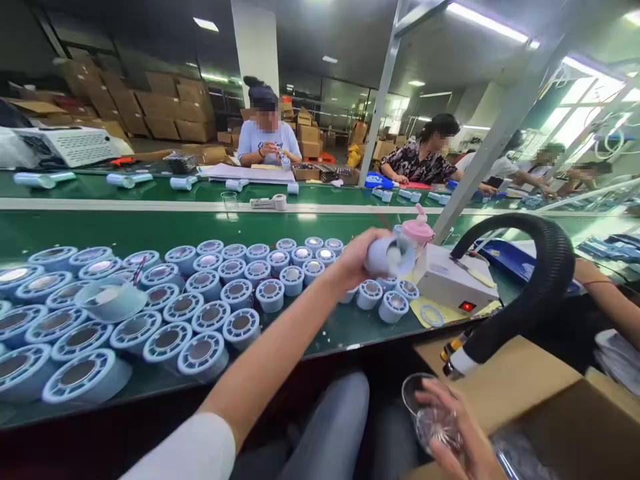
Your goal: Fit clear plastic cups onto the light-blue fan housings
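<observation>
My left hand (357, 257) reaches out over the green table and grips a pale blue cylindrical part (387, 257), lifted a little above the others. Many like parts (205, 313), round with grilled tops, stand packed together on the table to the left. My right hand (453, 430) is low at my lap and holds a clear round plastic cover (433, 417) above an open cardboard box (565, 413).
A black ribbed hose (540, 287) arches over the box. A white device (453, 280) with a red light and a pink-capped bottle (419, 230) stand right of the parts. Several people sit working across the green conveyor (150, 230). Another person's arm (607, 297) is at right.
</observation>
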### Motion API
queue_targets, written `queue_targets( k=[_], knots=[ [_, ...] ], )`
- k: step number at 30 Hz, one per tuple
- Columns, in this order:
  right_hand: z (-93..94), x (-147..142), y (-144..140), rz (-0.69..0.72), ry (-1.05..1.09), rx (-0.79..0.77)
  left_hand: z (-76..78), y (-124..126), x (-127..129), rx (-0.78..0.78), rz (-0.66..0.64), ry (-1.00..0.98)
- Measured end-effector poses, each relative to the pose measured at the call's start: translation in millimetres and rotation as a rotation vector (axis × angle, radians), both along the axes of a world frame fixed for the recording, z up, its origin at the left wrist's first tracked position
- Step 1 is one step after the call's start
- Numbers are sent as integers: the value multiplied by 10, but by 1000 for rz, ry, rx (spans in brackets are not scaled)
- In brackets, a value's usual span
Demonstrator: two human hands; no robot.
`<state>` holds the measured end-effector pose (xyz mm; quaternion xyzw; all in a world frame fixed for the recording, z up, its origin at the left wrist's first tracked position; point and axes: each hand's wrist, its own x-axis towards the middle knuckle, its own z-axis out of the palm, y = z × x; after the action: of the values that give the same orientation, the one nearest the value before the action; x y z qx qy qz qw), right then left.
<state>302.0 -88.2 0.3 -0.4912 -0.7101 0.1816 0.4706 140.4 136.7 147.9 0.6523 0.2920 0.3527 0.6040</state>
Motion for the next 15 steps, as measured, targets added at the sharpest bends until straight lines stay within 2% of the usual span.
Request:
queue_targets(
  k=[3, 5, 6, 8, 10, 15],
  knots=[
    [123, -79, -66, -170, -496, 234, -607, -642, -228, -93, -154, 59],
    [221, -227, -98, -244, -711, 262, -908, -925, -395, -121, -233, 139],
    [258, -310, -105, -271, -784, 263, -1008, -1019, -472, -119, -266, 182],
    [289, -454, -99, -301, -876, 226, -1111, -1140, -598, -85, -311, 261],
    [271, -545, -78, -300, -912, 159, -1127, -1214, -681, -34, -325, 322],
    [174, -554, -6, -212, -835, -116, -1148, -1362, -783, 348, -277, 594]
  ],
)
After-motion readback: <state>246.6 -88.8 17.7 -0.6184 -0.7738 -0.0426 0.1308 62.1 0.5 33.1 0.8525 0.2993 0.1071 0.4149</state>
